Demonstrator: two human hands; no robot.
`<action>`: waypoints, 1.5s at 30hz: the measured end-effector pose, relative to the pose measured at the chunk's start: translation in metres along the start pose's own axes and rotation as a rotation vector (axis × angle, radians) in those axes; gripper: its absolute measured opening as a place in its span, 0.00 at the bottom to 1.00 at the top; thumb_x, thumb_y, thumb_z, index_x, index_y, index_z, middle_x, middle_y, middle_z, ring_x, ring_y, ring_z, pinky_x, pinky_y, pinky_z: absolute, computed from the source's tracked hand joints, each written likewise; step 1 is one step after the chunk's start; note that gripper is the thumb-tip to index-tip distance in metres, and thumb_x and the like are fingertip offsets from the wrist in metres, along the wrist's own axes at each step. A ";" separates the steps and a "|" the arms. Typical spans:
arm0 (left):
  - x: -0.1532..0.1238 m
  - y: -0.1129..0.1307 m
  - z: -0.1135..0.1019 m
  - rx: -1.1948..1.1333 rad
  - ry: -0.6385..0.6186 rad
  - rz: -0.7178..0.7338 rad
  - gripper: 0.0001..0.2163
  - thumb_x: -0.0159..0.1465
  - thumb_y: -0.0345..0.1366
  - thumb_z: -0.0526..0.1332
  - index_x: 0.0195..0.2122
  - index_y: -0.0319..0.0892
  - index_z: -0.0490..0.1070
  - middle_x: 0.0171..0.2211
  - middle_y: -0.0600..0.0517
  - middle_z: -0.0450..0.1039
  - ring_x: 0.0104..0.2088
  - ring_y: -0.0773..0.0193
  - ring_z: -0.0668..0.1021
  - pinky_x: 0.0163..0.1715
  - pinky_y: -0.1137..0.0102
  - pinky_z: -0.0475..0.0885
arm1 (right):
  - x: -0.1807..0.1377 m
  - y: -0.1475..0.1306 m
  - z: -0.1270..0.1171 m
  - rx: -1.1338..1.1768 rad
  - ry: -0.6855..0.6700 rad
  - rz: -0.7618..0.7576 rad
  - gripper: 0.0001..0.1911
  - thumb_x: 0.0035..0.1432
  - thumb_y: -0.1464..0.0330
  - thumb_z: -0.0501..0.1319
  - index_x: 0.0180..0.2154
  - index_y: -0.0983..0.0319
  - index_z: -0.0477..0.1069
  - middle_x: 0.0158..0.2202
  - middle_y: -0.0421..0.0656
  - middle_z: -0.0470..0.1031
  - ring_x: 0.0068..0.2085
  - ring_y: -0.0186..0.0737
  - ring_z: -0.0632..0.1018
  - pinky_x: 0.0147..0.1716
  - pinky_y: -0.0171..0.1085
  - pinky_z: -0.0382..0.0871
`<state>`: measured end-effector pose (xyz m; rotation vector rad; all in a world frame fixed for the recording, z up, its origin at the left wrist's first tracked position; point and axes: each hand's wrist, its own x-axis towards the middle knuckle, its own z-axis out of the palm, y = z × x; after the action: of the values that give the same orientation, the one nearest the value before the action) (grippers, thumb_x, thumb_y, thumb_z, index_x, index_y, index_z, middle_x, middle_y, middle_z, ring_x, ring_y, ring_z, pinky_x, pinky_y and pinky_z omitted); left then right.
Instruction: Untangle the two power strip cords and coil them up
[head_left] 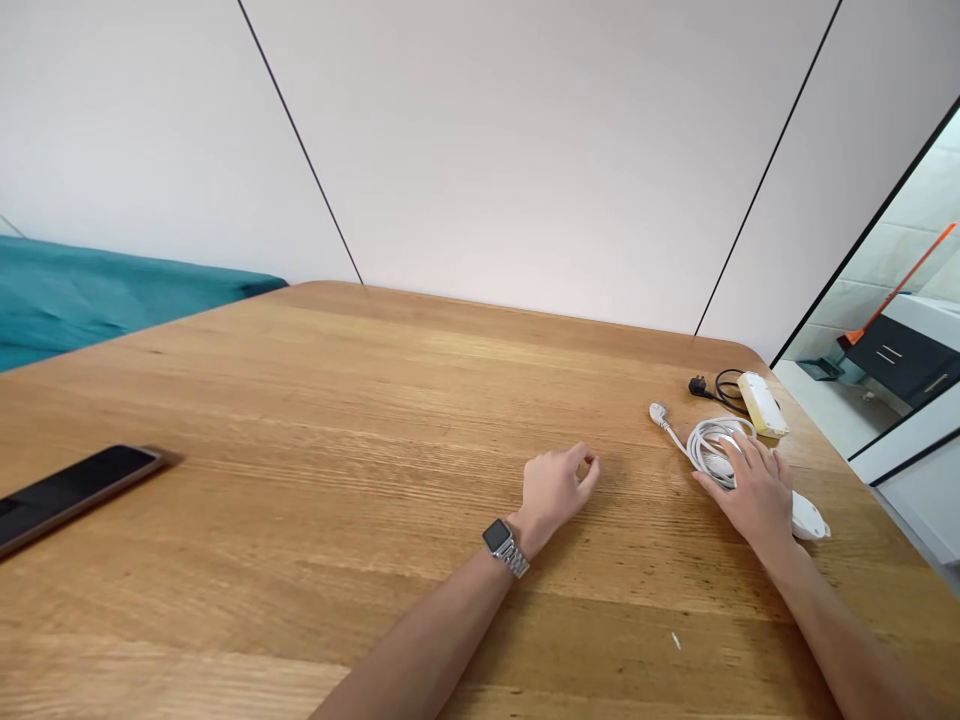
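Note:
My right hand (pixel 757 490) rests over a white power strip (pixel 808 520) near the table's right side, its fingers gripping the strip and its coiled cord (pixel 701 445). Most of the strip's body is hidden under the palm. The cord's white plug (pixel 658 413) lies on the wood to the left of the coil. Well to the left of the strip, my left hand (pixel 559 485) is held at the table with curled fingers, thumb and forefinger closed in a ring, and nothing visible in it. A watch (pixel 498 537) with a metal band is on the left wrist.
Behind the strip lies a white and yellow power strip (pixel 763 405) with a black cord and plug (pixel 697 386). A phone (pixel 79 490) lies at the left on the wooden table (pixel 375 420). A pale wall stands behind; a teal seat (pixel 112 295) is at left.

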<state>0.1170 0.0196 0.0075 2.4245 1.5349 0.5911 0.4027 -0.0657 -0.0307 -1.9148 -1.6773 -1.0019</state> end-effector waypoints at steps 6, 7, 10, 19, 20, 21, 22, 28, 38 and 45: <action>0.000 -0.002 0.001 0.036 -0.022 0.037 0.15 0.66 0.43 0.51 0.36 0.45 0.76 0.29 0.51 0.79 0.31 0.61 0.78 0.27 0.71 0.59 | 0.007 -0.018 -0.019 0.251 0.007 -0.068 0.13 0.61 0.61 0.58 0.41 0.61 0.76 0.45 0.50 0.78 0.48 0.51 0.75 0.51 0.49 0.63; 0.000 -0.002 0.001 0.038 -0.029 0.047 0.15 0.66 0.43 0.51 0.35 0.45 0.76 0.29 0.50 0.79 0.31 0.61 0.78 0.28 0.71 0.60 | 0.007 -0.023 -0.022 0.350 -0.024 -0.136 0.11 0.61 0.63 0.57 0.37 0.60 0.76 0.39 0.48 0.79 0.43 0.47 0.77 0.47 0.44 0.66; 0.001 -0.001 0.002 0.033 -0.043 0.072 0.15 0.66 0.43 0.51 0.35 0.45 0.76 0.30 0.50 0.79 0.32 0.61 0.79 0.28 0.71 0.60 | 0.006 -0.037 -0.028 0.585 -0.182 -0.316 0.15 0.63 0.66 0.54 0.27 0.59 0.74 0.26 0.43 0.77 0.28 0.37 0.76 0.31 0.36 0.68; 0.001 -0.001 0.002 0.018 -0.078 0.080 0.16 0.66 0.43 0.50 0.34 0.45 0.77 0.29 0.49 0.79 0.32 0.60 0.79 0.28 0.71 0.60 | 0.006 -0.030 -0.013 0.458 -0.271 -0.309 0.15 0.62 0.64 0.55 0.46 0.61 0.75 0.56 0.50 0.71 0.58 0.50 0.69 0.56 0.52 0.65; 0.002 -0.002 0.003 0.016 -0.078 0.084 0.16 0.66 0.43 0.50 0.34 0.45 0.77 0.29 0.49 0.79 0.32 0.61 0.79 0.28 0.71 0.60 | 0.005 -0.029 -0.011 0.437 -0.316 -0.316 0.16 0.62 0.63 0.55 0.47 0.61 0.74 0.58 0.51 0.69 0.60 0.51 0.68 0.57 0.52 0.64; 0.002 -0.002 0.003 0.015 -0.079 0.086 0.16 0.66 0.43 0.51 0.34 0.45 0.77 0.29 0.49 0.79 0.32 0.61 0.79 0.28 0.71 0.60 | 0.004 -0.029 -0.009 0.420 -0.360 -0.314 0.17 0.63 0.63 0.55 0.49 0.61 0.74 0.59 0.51 0.67 0.61 0.51 0.66 0.58 0.53 0.63; 0.002 -0.002 0.004 0.013 -0.080 0.091 0.16 0.66 0.43 0.51 0.34 0.45 0.77 0.29 0.49 0.79 0.32 0.61 0.79 0.28 0.71 0.60 | 0.003 -0.029 -0.008 0.406 -0.400 -0.305 0.18 0.63 0.62 0.55 0.50 0.61 0.73 0.61 0.51 0.65 0.62 0.51 0.64 0.59 0.53 0.62; 0.003 -0.004 0.006 -0.020 -0.081 0.100 0.15 0.66 0.43 0.51 0.33 0.44 0.76 0.29 0.49 0.80 0.31 0.61 0.79 0.28 0.70 0.60 | -0.002 -0.028 0.001 0.386 -0.522 -0.214 0.26 0.63 0.55 0.53 0.58 0.59 0.66 0.66 0.50 0.56 0.66 0.52 0.57 0.61 0.54 0.58; 0.004 -0.006 0.006 -0.016 -0.081 0.091 0.15 0.66 0.43 0.51 0.34 0.44 0.77 0.30 0.49 0.80 0.31 0.61 0.79 0.28 0.70 0.59 | -0.005 -0.017 0.009 0.310 -0.462 -0.036 0.26 0.64 0.53 0.50 0.53 0.63 0.71 0.59 0.53 0.68 0.62 0.52 0.66 0.57 0.53 0.64; 0.003 -0.004 0.003 -0.027 -0.096 0.081 0.15 0.66 0.43 0.52 0.34 0.44 0.76 0.31 0.49 0.80 0.32 0.60 0.79 0.29 0.69 0.60 | -0.007 -0.010 0.014 0.193 -0.393 0.060 0.26 0.63 0.51 0.50 0.47 0.63 0.74 0.54 0.53 0.73 0.58 0.54 0.70 0.52 0.51 0.68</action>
<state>0.1157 0.0242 0.0042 2.4657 1.3889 0.4997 0.3961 -0.0590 -0.0469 -2.1114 -1.8306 -0.4382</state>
